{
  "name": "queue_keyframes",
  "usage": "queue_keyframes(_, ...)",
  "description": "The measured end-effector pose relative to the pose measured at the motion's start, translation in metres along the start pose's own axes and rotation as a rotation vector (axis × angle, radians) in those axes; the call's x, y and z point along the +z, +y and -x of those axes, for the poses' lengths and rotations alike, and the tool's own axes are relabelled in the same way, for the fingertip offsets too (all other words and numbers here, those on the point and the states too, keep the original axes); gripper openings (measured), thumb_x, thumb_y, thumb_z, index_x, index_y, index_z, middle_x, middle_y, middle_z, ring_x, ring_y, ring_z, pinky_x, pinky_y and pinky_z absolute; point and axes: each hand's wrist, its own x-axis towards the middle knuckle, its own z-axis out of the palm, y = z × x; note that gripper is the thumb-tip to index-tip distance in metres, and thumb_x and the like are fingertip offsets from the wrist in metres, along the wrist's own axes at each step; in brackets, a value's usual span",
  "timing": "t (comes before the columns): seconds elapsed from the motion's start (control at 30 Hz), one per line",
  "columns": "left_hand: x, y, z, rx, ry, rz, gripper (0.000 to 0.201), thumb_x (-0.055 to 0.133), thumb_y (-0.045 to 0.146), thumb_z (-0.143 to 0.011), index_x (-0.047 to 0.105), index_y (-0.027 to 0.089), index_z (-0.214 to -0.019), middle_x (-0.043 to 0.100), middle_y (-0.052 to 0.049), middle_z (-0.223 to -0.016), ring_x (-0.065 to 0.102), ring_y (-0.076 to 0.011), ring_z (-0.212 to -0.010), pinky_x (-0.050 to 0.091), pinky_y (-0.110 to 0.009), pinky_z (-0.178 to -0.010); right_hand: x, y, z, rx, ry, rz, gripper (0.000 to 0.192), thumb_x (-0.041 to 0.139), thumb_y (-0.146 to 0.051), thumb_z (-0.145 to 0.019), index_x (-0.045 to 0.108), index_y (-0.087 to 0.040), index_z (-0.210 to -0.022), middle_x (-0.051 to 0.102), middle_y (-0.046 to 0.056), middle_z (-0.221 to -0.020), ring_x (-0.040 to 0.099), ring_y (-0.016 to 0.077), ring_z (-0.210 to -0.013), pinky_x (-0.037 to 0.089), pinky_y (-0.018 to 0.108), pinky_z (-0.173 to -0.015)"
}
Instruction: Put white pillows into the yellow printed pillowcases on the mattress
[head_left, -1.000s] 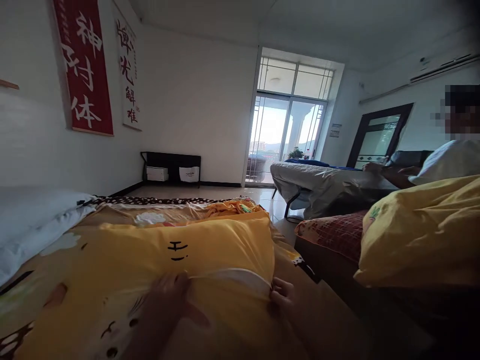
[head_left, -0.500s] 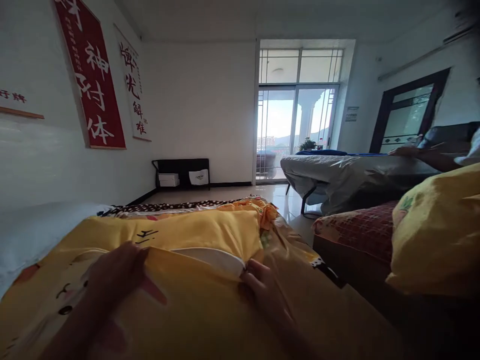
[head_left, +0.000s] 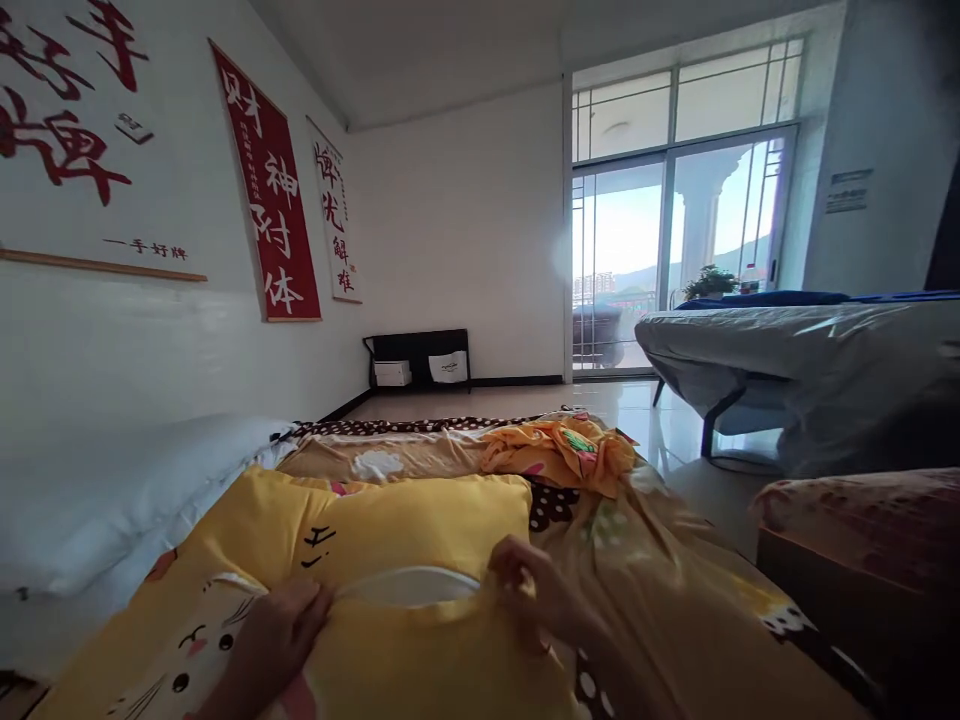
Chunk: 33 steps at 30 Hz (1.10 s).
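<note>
A yellow pillowcase [head_left: 420, 520] with a printed cartoon animal face lies in front of me, plumped out. A slit gapes across its middle, and a white inner pillow [head_left: 412, 583] shows through it. My left hand [head_left: 281, 630] has its fingers closed on the yellow fabric at the slit's left end. At the right end, my right hand [head_left: 525, 580] pinches the fabric edge between thumb and fingers. Whether a zipper pull is in that pinch cannot be made out.
Under the pillowcase spreads a patterned bed sheet [head_left: 690, 590], with a bunched orange cloth [head_left: 570, 450] beyond. A white pillow [head_left: 112, 490] lies at left. A plastic-covered table [head_left: 795, 350] and a red-patterned cushion [head_left: 862, 510] stand at right. Behind is a low black rack [head_left: 416, 350].
The view has swung left and tilted down. Both hands stay at the ends of the slit, whose gap looks narrower. A yellow pillow and a person's arm at right have left the view.
</note>
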Motion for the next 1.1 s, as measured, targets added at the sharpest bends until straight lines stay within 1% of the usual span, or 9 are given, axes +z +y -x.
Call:
queue_keyframes(0.13,-0.008,0.004,-0.011,-0.097,-0.185,0.034,0.05,0.027,0.049,-0.093,0.056,0.02,-0.063,0.066,-0.006,-0.069,0.062,-0.0189,-0.067,0.041,-0.029,-0.065,0.032,0.019,0.017,-0.013,0.023,-0.14,0.008,0.056,-0.019,-0.074,0.06,-0.016,-0.081,0.056,0.0,-0.075,0.048,0.0104,-0.066,0.036,0.02,-0.057)
queue_keyframes(0.23,-0.019,0.017,-0.032,-0.168,-0.384,-0.022,0.053,0.025,0.052,-0.094,0.055,0.019,-0.066,0.066,-0.006,-0.072,0.062,-0.0206,-0.071,0.039,-0.03,-0.067,0.037,0.022,0.02,0.018,0.065,-0.137,0.003,0.057,-0.018,-0.074,0.059,-0.016,-0.074,0.053,-0.001,-0.069,0.045,0.0091,-0.06,0.034,0.019,-0.053)
queue_keyframes(0.3,-0.025,0.033,-0.049,-0.161,-0.487,-0.075,0.052,0.026,0.051,-0.095,0.058,0.019,-0.069,0.066,-0.006,-0.074,0.062,-0.0211,-0.072,0.038,-0.031,-0.067,0.037,0.024,0.019,-0.023,0.167,-0.052,0.006,0.056,-0.016,-0.074,0.059,-0.017,-0.069,0.054,-0.001,-0.064,0.046,0.0092,-0.057,0.033,0.019,-0.051)
queue_keyframes(0.37,-0.027,0.055,-0.065,-0.074,-0.516,-0.084,0.046,0.03,0.046,-0.096,0.062,0.019,-0.077,0.067,-0.006,-0.082,0.062,-0.0208,-0.079,0.039,-0.03,-0.071,0.039,0.027,0.018,-0.125,0.298,0.053,0.011,0.055,-0.016,-0.077,0.061,-0.018,-0.069,0.054,-0.002,-0.057,0.048,0.0093,-0.054,0.034,0.019,-0.051)
queue_keyframes(0.43,-0.024,0.081,-0.078,0.081,-0.473,-0.083,0.035,0.036,0.038,-0.095,0.063,0.018,-0.084,0.065,-0.007,-0.092,0.06,-0.0203,-0.087,0.04,-0.031,-0.077,0.042,0.029,0.018,-0.253,0.414,0.15,0.014,0.055,-0.018,-0.082,0.063,-0.019,-0.071,0.057,-0.002,-0.056,0.052,0.0096,-0.053,0.037,0.019,-0.053)
queue_keyframes(0.53,-0.011,0.122,-0.093,0.331,-0.421,-0.067,0.022,0.042,0.026,-0.094,0.062,0.018,-0.087,0.062,-0.007,-0.097,0.057,-0.0197,-0.089,0.042,-0.031,-0.08,0.045,0.026,0.02,-0.37,0.484,0.27,0.019,0.052,-0.017,-0.086,0.062,-0.02,-0.07,0.058,-0.002,-0.055,0.055,0.0095,-0.051,0.039,0.019,-0.053)
queue_keyframes(0.67,0.014,0.159,-0.109,0.518,-0.622,0.012,0.019,0.044,0.014,-0.091,0.062,0.018,-0.09,0.062,-0.005,-0.097,0.06,-0.0167,-0.084,0.044,-0.026,-0.072,0.043,0.019,0.02,-0.419,0.5,0.366,0.028,0.049,-0.015,-0.089,0.057,-0.021,-0.063,0.056,-0.003,-0.05,0.052,0.0088,-0.045,0.039,0.019,-0.05)
queue_keyframes(0.8,0.032,0.166,-0.12,0.477,-0.759,0.048,0.014,0.054,0.021,-0.089,0.067,0.019,-0.094,0.064,-0.005,-0.103,0.063,-0.0177,-0.089,0.047,-0.025,-0.076,0.041,0.017,0.019,-0.434,0.496,0.414,0.03,0.049,-0.013,-0.088,0.051,-0.021,-0.059,0.054,-0.004,-0.048,0.049,0.0081,-0.043,0.037,0.019,-0.049)
queue_keyframes(1.1,0.037,0.168,-0.125,0.473,-0.813,0.007,0.011,0.06,0.023,-0.085,0.068,0.019,-0.09,0.068,-0.004,-0.1,0.065,-0.0179,-0.088,0.047,-0.025,-0.074,0.045,0.023,0.022,-0.418,0.476,0.428,0.029,0.049,-0.013,-0.087,0.054,-0.021,-0.06,0.053,-0.004,-0.047,0.05,0.0082,-0.044,0.041,0.019,-0.055)
